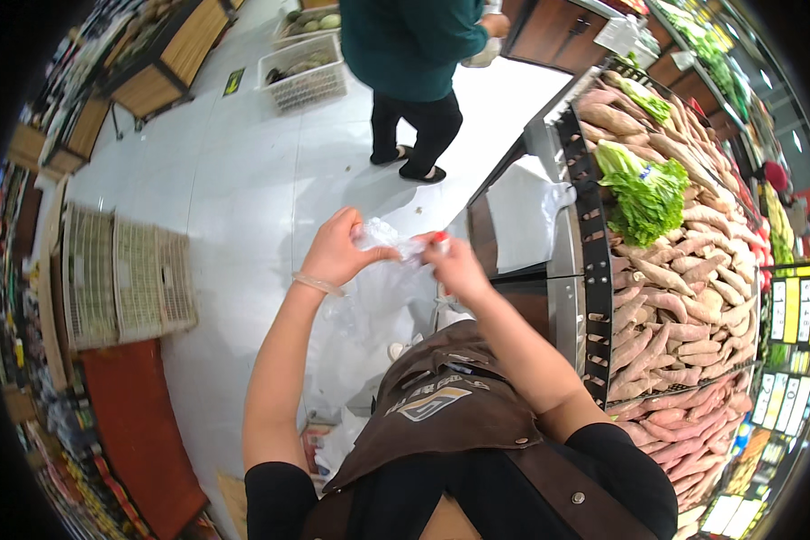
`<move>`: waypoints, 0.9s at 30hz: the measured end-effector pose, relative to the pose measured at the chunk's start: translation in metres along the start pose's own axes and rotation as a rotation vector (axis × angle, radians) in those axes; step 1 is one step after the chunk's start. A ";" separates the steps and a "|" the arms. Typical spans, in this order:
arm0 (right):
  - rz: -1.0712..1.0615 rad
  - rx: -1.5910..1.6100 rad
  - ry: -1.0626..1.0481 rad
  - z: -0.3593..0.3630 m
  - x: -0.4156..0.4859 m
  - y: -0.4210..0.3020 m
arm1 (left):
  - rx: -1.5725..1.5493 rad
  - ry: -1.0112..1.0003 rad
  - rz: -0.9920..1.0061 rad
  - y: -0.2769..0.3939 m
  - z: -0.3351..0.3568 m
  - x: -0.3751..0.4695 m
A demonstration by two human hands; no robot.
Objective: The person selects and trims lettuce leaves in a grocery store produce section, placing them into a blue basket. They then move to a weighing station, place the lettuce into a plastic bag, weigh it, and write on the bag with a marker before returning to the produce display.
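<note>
A thin, clear plastic bag (385, 235) is bunched between my two hands, and its see-through body seems to hang below them over the floor. My left hand (337, 246), with a pale bangle (318, 283) at the wrist, pinches the bag's gathered top between thumb and fingers. On the other side, my right hand (460, 266) grips the same plastic close by. A small red and white item (440, 239) shows at the right fingers; whether it is held or worn I cannot tell. Both hands are in front of my brown apron (445, 412).
To the right, a black-edged stand holds many sweet potatoes (668, 270) with leaf lettuce (644, 192) on top. A roll of plastic bags (526, 216) hangs at its side. Ahead stands a person (412, 81) beside white crates (304, 77). Stacked crates (128, 273) are at left.
</note>
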State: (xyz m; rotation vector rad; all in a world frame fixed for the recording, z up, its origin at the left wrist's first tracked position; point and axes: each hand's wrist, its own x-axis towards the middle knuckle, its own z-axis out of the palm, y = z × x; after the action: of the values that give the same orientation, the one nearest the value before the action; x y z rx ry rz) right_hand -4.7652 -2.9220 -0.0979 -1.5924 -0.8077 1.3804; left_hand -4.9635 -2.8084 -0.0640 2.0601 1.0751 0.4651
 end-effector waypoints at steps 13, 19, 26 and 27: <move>-0.220 0.135 0.511 -0.268 0.069 -0.014 | -0.567 0.081 -0.468 -0.006 0.051 0.170; -0.258 0.010 0.543 -0.290 0.079 -0.012 | -1.506 0.027 -0.581 0.016 0.061 0.223; -0.175 0.321 0.664 -0.295 0.031 -0.012 | -0.864 0.143 -0.518 0.082 0.045 0.275; -0.108 0.496 0.749 -0.293 0.023 -0.014 | -0.878 0.139 -0.492 0.090 0.047 0.285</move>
State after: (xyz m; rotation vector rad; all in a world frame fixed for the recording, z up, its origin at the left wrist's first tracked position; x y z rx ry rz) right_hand -4.4727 -2.9505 -0.0882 -1.4667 -0.0821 0.7208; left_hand -4.7214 -2.6306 -0.0327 0.9751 1.1337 0.6736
